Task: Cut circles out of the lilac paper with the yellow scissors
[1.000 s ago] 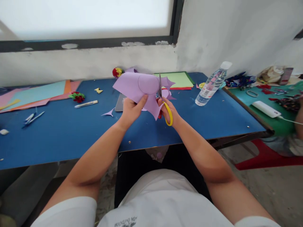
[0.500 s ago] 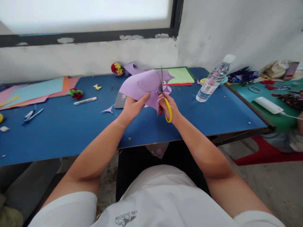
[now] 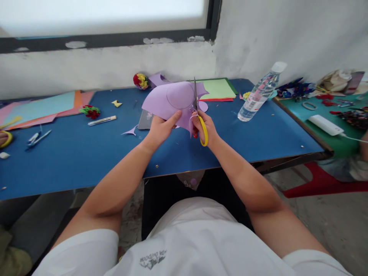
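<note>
My left hand (image 3: 161,128) pinches the lower edge of a lilac paper sheet (image 3: 161,101) with a pencilled circle on it, held up above the blue table (image 3: 86,149). My right hand (image 3: 204,126) grips yellow-handled scissors (image 3: 201,124), blades pointing up along the circle's right side. A strip of cut lilac paper curls by the scissors' handle.
A water bottle (image 3: 260,94) stands to the right. Green and red sheets (image 3: 220,90) lie behind, coloured sheets (image 3: 43,109) at the left, with pens (image 3: 38,137), a white marker (image 3: 102,120), a paper flower (image 3: 91,111) and a paper ball (image 3: 140,81). A green table (image 3: 336,115) adjoins on the right.
The paper has been turned a little in my left hand and the scissors have advanced along the circle line. The view has tilted slightly.
</note>
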Demonstrator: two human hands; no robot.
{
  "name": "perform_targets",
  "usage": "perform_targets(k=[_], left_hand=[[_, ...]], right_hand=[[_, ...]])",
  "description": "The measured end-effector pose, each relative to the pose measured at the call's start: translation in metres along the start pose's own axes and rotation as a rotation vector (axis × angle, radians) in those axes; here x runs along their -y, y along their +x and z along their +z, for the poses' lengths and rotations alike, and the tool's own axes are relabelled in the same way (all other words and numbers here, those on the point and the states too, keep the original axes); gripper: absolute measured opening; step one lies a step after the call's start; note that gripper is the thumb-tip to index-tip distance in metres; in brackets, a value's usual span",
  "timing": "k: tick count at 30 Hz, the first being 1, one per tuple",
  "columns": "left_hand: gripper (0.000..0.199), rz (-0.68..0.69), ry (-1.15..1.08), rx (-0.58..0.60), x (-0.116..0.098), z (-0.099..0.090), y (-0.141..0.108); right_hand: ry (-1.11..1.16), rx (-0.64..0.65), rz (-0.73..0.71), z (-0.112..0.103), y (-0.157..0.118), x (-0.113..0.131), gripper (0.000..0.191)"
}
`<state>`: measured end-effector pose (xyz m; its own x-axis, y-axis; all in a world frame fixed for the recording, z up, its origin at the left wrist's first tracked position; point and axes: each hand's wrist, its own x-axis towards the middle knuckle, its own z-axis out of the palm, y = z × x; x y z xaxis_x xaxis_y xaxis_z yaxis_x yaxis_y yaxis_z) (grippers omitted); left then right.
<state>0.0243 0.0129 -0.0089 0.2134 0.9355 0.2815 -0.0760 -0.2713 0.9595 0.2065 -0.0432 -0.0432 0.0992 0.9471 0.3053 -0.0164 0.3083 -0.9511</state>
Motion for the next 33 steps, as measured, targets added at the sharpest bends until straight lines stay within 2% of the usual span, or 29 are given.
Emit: perform_targets(k=[5, 15, 23, 28, 33], left_hand=[[0.077, -0.025, -0.007, -0.006, 0.0003, 0.0, -0.0014], [0.07, -0.039, 0.011, 0.012, -0.0039, -0.0039, 0.0019], [0.065, -0.022, 0.053, 0.02, -0.0034, -0.0046, 0.0007], [0.071, -0.006, 0.049, 0.034, -0.0006, -0.0032, -0.001], [0.071, -0.007, 0.047, -0.009, 0.0045, -0.0027, -0.0003]], right_hand=[[-0.008, -0.015, -0.018, -0.0007, -0.0007, 0.0012, 0.095], [-0.031, -0.04, 0.006, -0.0015, -0.0006, -0.0054, 0.094], [-0.043, -0.032, 0.0, -0.002, -0.0017, -0.001, 0.094], [-0.033, -0.046, 0.008, -0.0016, -0.002, -0.0021, 0.096], [-0.039, -0.062, 0.022, -0.0008, -0.0035, 0.0007, 0.094]])
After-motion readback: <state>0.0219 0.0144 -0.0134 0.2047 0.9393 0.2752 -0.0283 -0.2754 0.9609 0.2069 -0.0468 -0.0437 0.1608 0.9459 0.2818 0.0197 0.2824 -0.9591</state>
